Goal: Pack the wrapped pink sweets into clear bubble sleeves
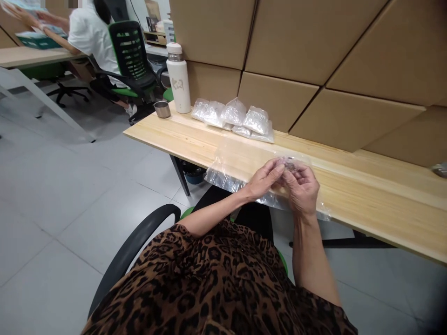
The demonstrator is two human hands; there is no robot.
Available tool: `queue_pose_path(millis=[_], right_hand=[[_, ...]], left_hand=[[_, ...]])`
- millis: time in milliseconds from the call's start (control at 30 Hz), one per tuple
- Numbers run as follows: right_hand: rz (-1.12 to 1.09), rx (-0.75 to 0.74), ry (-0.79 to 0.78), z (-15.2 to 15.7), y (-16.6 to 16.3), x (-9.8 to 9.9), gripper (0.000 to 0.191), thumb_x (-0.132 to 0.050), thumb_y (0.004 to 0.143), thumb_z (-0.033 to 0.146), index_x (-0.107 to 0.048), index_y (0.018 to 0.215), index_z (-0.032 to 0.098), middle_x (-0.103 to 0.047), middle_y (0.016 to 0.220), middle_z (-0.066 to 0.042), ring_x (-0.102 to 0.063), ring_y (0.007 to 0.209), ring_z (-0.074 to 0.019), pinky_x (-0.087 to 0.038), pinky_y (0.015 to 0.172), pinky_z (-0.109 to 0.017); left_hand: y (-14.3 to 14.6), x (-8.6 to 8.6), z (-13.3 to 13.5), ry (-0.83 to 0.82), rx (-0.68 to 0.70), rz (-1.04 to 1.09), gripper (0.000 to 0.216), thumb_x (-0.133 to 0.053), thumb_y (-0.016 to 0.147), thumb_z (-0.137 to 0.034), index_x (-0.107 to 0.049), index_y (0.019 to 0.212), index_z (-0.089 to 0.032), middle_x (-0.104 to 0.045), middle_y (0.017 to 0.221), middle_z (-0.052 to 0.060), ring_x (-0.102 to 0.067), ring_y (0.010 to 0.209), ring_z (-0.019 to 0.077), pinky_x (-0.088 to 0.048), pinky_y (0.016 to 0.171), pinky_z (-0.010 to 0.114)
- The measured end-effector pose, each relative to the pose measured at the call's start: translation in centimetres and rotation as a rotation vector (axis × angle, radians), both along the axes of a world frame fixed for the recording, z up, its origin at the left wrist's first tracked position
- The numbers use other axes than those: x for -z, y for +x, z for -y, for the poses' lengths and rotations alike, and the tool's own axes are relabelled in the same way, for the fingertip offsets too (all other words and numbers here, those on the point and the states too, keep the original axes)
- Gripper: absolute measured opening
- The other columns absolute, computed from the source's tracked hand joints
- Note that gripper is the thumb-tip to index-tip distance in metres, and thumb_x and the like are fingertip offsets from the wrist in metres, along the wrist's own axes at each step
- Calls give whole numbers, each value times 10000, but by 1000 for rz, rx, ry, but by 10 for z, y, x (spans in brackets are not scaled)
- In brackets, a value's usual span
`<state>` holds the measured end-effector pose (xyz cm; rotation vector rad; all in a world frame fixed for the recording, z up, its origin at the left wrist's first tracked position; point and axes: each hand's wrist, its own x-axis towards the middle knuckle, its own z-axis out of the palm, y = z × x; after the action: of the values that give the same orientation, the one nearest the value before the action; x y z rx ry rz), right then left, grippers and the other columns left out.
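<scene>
- Crumpled clear packet [289,164]: held above the front part of the wooden table [377,204]; its contents are too small to tell.
- Left hand [267,179]: thumb and fingers pinching the packet's near side.
- Right hand [303,188]: fingers curled inward, pinching the same packet from the opposite side.
- Handling, as judged: light, limp and probably slippery — the film should crease easily and could tear under a sharp pull. The best hold is a gathered fold, with the fingertips of both hands close together.
- Clear plastic sheet [228,160]: beneath the hands, overhanging the table's front edge — apparently thin, best lifted by a corner.
</scene>
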<state>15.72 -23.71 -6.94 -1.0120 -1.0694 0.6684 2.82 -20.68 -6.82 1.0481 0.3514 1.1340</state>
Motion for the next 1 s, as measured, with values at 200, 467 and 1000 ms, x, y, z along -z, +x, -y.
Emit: queue_pose_path(millis=[200,467,1000], right_hand=[[142,-18,-62,7,9,-18,514,-949,692,595,-710,978,242,-773,931,-25,-710,777,-166,-612,744,-321],[1100,18,-196,-6,60,-57,402,-694,909,635,-693,977,239,-727,907,-77,-600,747,-215,-472,725,-377],[1339,-357,-299,-34,72,-67,393,-619,957,622,-608,897,234,-674,902,-79,-609,808,-232,-448,721,-349]], left_hand=[[-2,1,4,126,-30,-137,603,-615,976,-695,-727,1301,-200,-706,1427,148,-646,1340,295,-428,1243,504],[-19,-9,10,135,-353,-298,632,-738,922,-591,-629,1459,-275,-607,1541,152,-604,1371,294,-457,1186,465],[-31,-15,3,600,-278,-790,430,-493,1041,-412,-680,1394,-252,-656,1423,155,-577,1338,316,-421,1202,501]])
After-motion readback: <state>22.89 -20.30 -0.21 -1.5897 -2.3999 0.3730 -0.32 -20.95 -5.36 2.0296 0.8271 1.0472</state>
